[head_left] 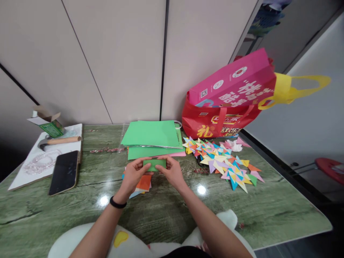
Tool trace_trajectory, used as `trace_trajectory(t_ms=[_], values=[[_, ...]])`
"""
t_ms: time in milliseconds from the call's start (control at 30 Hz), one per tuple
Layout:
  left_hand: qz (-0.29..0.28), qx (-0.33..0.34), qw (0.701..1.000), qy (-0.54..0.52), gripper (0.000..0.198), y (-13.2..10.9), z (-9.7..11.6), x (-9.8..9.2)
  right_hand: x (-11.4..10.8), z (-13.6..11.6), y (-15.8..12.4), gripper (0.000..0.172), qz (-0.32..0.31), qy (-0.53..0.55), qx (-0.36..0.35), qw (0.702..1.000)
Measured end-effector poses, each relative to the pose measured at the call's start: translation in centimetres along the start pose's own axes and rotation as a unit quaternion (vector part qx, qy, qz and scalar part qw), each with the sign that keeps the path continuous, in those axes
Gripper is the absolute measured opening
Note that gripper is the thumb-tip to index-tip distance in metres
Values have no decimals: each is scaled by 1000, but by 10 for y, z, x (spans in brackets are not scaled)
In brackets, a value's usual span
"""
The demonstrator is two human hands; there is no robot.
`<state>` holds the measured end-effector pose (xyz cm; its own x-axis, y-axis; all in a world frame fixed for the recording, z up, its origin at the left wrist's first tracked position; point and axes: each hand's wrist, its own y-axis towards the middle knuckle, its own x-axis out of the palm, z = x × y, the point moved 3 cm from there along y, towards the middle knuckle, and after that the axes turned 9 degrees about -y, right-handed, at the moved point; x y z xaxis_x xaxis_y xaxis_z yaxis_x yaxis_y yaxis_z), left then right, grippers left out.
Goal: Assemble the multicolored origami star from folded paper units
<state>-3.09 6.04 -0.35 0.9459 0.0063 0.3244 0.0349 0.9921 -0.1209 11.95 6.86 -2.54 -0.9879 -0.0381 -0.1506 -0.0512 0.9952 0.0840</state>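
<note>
Between both hands is a small green paper rectangle (154, 163), which looks folded. My left hand (133, 174) pinches its left end, thumb on the front face. My right hand (173, 172) pinches the right end in the same way. Below the left hand lie loose coloured paper squares (144, 183), orange, blue and pink, partly hidden by that hand. Just behind the hands lies a stack of green paper sheets (150, 133), with a pink sheet showing at its lower edge.
Many folded paper pieces (223, 161) are heaped at right before a red bag (209, 122) and a pink bag (233, 84). At left are a phone (64, 172), a hammer (60, 141), a green box (52, 127) and clear coiled cord (40, 163) on a white board.
</note>
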Motion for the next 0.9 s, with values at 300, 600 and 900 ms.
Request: trace_trajectory(t_ms=[300, 600, 900], values=[[1, 13, 999, 37, 53, 0, 0, -1, 1, -2, -1, 32, -3, 9, 6, 1000], [9, 22, 999, 27, 43, 1, 0, 0, 1, -1, -1, 32, -1, 19, 12, 1000], [9, 21, 999, 30, 43, 0, 0, -1, 2, -1, -1, 38, 2, 31, 13, 999]])
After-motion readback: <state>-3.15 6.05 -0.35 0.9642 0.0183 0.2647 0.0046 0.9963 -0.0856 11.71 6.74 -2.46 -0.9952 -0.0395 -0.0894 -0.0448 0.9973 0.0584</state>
